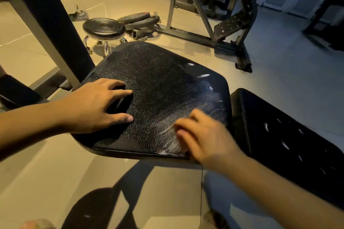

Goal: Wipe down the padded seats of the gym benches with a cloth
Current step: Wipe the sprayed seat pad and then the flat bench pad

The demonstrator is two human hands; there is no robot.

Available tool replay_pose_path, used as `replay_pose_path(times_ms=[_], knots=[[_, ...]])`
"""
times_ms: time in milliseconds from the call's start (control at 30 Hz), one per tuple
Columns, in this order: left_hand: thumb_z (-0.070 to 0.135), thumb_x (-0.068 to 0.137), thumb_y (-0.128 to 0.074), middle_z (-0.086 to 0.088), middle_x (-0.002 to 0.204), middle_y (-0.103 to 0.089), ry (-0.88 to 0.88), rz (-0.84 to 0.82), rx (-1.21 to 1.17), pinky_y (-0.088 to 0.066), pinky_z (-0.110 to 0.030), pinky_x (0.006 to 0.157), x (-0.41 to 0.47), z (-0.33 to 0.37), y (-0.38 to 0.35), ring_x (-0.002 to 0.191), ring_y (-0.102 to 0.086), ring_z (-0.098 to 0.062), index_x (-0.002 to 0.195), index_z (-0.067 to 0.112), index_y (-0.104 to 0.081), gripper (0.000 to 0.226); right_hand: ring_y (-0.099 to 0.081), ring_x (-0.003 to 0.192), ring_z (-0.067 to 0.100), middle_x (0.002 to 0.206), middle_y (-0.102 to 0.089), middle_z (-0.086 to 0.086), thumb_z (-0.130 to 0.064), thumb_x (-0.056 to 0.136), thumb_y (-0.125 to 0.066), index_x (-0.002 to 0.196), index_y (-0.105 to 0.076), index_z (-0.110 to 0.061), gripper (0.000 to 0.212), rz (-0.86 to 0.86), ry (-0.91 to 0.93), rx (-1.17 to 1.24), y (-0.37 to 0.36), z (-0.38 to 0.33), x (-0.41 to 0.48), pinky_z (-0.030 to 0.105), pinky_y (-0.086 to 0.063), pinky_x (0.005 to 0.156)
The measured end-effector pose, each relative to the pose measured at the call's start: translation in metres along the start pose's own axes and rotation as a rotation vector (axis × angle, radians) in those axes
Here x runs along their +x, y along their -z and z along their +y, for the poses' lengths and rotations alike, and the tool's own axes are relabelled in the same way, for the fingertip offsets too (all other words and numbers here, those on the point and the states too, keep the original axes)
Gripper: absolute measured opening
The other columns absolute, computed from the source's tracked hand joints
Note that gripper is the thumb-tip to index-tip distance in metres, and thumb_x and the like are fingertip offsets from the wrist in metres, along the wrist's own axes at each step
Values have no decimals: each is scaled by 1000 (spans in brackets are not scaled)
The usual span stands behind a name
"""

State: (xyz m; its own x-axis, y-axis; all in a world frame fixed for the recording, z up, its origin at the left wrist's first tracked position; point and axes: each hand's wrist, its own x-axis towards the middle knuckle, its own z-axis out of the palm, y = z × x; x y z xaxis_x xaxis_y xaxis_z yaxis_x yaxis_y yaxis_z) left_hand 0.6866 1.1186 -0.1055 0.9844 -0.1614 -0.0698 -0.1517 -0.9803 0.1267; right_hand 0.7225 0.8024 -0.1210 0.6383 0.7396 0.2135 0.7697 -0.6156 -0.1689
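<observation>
A black padded seat (158,87) with cracked, shiny vinyl fills the middle of the view. My left hand (93,106) rests on its left side with fingers spread and arched. Under those fingers lies a smooth dark patch (120,103); cloth or shadow, I cannot tell. My right hand (202,135) is blurred over the seat's near right corner, with its fingers bent. Whitish wet streaks (173,126) fan out beside it. No cloth shows plainly in either hand. A second black pad (279,135) adjoins the seat on the right.
A dark slanted frame post (55,29) rises at the left of the seat. Behind stand a round black stool (103,28), weight plates (139,20) on the floor and a steel machine frame (214,29). Beige tiled floor (55,173) lies in front.
</observation>
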Motion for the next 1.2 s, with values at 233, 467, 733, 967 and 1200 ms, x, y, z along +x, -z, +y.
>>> replay_pose_path(times_ms=[233, 467, 733, 967, 1200], knots=[[99, 65, -16, 6, 162, -28, -4, 2, 12, -27, -39, 119, 1, -2, -2, 148, -25, -15, 156, 38, -34, 111, -62, 95, 28, 110, -57, 6, -34, 102, -55, 126, -65, -20, 30, 124, -298, -136, 6, 43, 1, 41, -55, 82], [99, 63, -16, 6, 162, -27, 6, -16, 6, -26, -38, 119, 2, 0, -1, 148, -24, -14, 156, 39, -32, 112, -61, 98, 27, 111, -55, 3, -38, 104, -50, 131, -63, -23, 33, 126, -298, -124, 7, 49, 13, 40, -53, 83], [100, 62, -15, 7, 163, -26, 11, -18, 4, -25, -36, 120, 2, -1, -1, 148, -23, -13, 156, 40, -32, 112, -58, 84, 23, 102, -54, 4, -37, 99, -49, 120, -64, -21, 30, 33, 10, -88, -7, -10, 4, 35, -53, 66], [98, 63, -15, 6, 164, -25, 5, -27, 23, -23, -36, 121, 1, 1, 0, 149, -22, -15, 156, 40, -31, 111, -57, 102, 25, 116, -54, 5, -37, 104, -49, 131, -60, -21, 33, 125, -455, -248, 7, 59, 19, 38, -52, 85], [98, 61, -15, 7, 164, -24, 20, -40, 11, -23, -37, 121, 1, 3, 3, 150, -20, -14, 156, 41, -30, 112, -62, 95, 24, 106, -59, 1, -40, 100, -50, 124, -66, -25, 32, 87, -66, 87, -2, 28, 17, 40, -54, 85]])
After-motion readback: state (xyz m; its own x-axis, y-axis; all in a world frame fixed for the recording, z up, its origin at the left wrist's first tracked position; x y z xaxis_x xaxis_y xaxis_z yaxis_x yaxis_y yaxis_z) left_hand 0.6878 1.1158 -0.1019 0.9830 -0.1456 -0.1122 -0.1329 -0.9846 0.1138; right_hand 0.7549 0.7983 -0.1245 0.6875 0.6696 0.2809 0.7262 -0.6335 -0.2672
